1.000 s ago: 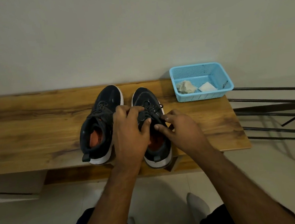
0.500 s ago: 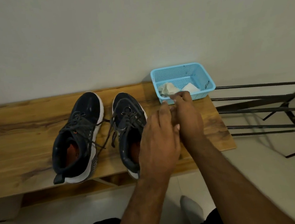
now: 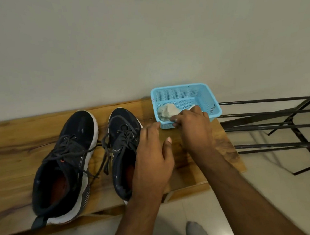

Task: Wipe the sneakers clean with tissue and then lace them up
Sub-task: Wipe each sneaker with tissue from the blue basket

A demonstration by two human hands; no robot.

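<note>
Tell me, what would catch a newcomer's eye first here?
A pair of dark sneakers with loose laces stands on the wooden bench. At the bench's far right corner, the right hand reaches over the rim of a bright blue basket holding a crumpled tissue.

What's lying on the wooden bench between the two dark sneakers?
Head view: only loose grey lace ends across bare wooden bench between left dark sneaker and right dark sneaker.

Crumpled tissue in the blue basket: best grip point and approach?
Pinch the raised top folds of the crumpled tissue, coming straight down from above. It lies loose on the floor of the blue basket, whose walls block any side approach. The right hand is already over the near rim, so it is probably the better placed one.
</note>
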